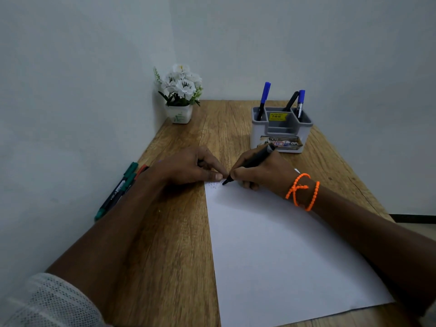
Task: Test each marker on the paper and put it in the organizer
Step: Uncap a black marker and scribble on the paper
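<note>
My right hand grips a black marker with its tip down on the far left corner of the white paper, beside a few faint marks. My left hand rests on that corner, fingers curled, thumb pressing the paper's edge; whether it holds a cap is hidden. The grey organizer stands just beyond my right hand and holds two blue-capped markers and a black one. Several more markers, green and red capped, lie at the table's left edge by the wall.
A small white pot of white flowers stands in the far left corner of the wooden table. Walls close off the left and far sides. An orange bead bracelet is on my right wrist.
</note>
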